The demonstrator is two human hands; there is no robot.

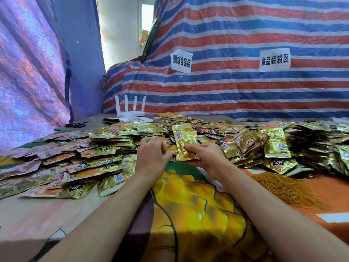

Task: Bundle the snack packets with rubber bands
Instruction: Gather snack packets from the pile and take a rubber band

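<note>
1. Stacking packets looks like the step in hand: the right hand (pixel 207 156) grips a small stack of gold packets (pixel 186 142), thumb across the front and fingers underneath. It's tilted up so the barcode side faces me, and I see no band on it
2. The left hand (pixel 152 154) sits at 9 o'clock of that stack with its fingers curled in toward the lower corner. Honestly can't tell if it's pinching another packet or just squaring the edges
3. The loose heap of snack packets (pixel 105 148) sprawls over the table from 9 o'clock round through 12 to 3 o'clock of the hands, so there's loads left to do
4. The rubber bands (pixel 287 188) are a tangled yellow pile at 4 o'clock of the right hand, well apart from it, on the printed cloth (pixel 198 205). My guess for the next move: keep the stack pinched flat with one hand while the other reaches over, teases out one band and stretches it round the middle. Foil is slippery, so the stack could fan out
5. Readable writing on the striped tarp (pixel 245 95): the first sign (pixel 181 61) at 12 o'clock says 捆绑食品区, and the second sign (pixel 274 60) at 1 o'clock says 食品装袋区. The print on the packets is too blurry to read
6. Also there: a white router (pixel 130 108) at 11 o'clock and scissors (pixel 75 124) at 10 o'clock
</note>
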